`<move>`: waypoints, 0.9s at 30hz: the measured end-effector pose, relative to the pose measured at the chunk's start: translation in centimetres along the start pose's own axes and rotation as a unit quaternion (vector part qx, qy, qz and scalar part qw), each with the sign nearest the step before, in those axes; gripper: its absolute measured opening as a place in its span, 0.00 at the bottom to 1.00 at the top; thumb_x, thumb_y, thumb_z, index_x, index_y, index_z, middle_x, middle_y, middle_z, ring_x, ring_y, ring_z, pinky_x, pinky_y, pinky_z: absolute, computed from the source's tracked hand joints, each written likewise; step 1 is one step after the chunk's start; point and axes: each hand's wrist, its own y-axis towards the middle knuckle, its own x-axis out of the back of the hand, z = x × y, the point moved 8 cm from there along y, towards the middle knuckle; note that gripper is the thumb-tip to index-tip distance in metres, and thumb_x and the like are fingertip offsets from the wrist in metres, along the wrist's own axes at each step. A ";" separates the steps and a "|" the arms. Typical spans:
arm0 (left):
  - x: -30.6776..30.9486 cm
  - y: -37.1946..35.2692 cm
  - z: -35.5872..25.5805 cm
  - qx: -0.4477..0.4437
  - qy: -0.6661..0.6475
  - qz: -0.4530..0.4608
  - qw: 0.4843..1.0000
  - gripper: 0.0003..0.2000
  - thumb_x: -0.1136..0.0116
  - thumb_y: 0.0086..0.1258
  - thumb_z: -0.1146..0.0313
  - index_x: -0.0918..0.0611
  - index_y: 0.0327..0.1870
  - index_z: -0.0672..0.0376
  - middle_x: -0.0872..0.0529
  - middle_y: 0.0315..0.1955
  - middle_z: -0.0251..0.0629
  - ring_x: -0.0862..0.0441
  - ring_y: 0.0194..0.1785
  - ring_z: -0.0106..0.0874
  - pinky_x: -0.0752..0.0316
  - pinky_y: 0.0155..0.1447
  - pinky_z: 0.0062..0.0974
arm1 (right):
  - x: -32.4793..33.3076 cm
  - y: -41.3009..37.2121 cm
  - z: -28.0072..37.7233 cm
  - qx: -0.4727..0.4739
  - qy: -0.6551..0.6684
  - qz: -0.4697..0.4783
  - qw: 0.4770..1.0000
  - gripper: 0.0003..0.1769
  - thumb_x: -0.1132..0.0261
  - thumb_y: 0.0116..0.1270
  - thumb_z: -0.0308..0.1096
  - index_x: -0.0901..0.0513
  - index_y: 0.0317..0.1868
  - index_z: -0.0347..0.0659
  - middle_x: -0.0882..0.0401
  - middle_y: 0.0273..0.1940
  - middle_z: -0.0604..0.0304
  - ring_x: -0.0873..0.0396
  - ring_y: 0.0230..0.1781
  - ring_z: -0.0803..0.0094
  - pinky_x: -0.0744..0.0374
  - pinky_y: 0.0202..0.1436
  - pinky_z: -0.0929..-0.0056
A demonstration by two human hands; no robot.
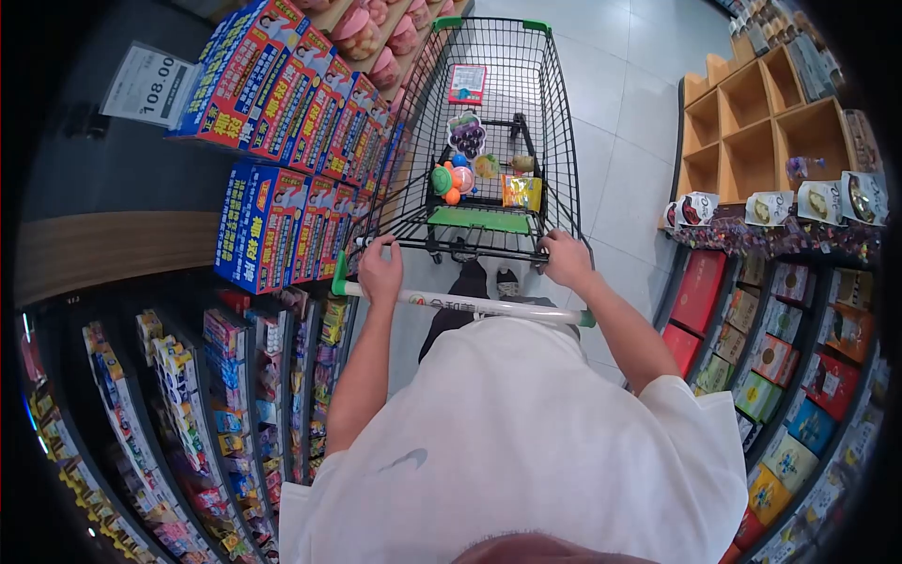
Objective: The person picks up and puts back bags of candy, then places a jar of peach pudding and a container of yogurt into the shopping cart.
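Observation:
A black wire shopping cart (561, 122) with green trim stands in front of me. Both hands rest at its near end, beyond the white push handle (442, 301). My left hand (381, 268) is closed on the left part of the cart's black rear rail, and my right hand (566, 259) is closed on the right part. Inside the basket lie a grape-patterned pack (467, 135), a cluster of colourful balls (453, 180), a yellow snack bag (521, 192) and a red-and-white pack (467, 84). A small round yellowish item (486, 165) sits between them.
Stacked blue-and-red drink cartons (282, 103) stand close on the left, with a price tag (150, 85) beside them. Below are shelves of small packets (178, 395). On the right are wooden cubbies (747, 99) and shelves of boxed goods (770, 357). Grey floor tiles (629, 141) run ahead.

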 end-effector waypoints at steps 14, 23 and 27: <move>-3.9 11.7 0.2 0.066 -0.070 0.042 0.994 0.08 0.37 0.65 0.63 0.13 0.42 0.50 0.11 0.39 0.40 0.14 0.45 0.45 0.22 0.48 0.42 | 3.7 8.9 -1.1 -0.007 0.061 0.084 0.995 0.34 0.21 0.50 0.51 0.17 0.55 0.45 0.25 0.61 0.53 0.23 0.59 0.53 0.23 0.61 0.59; -8.7 18.7 -1.1 0.023 -0.073 0.089 0.993 0.10 0.43 0.67 0.69 0.17 0.48 0.50 0.13 0.47 0.37 0.17 0.53 0.42 0.24 0.54 0.42 | 6.9 14.1 -3.5 -0.046 0.058 0.087 0.993 0.39 0.21 0.49 0.59 0.15 0.59 0.47 0.38 0.74 0.50 0.30 0.68 0.48 0.27 0.68 0.55; -10.3 21.5 -2.6 0.030 -0.080 0.089 0.992 0.11 0.45 0.67 0.70 0.17 0.49 0.49 0.14 0.47 0.38 0.18 0.53 0.42 0.25 0.55 0.43 | 10.0 16.5 -4.3 -0.049 -0.032 0.077 0.995 0.42 0.22 0.45 0.65 0.16 0.61 0.58 0.38 0.75 0.53 0.37 0.74 0.52 0.30 0.72 0.53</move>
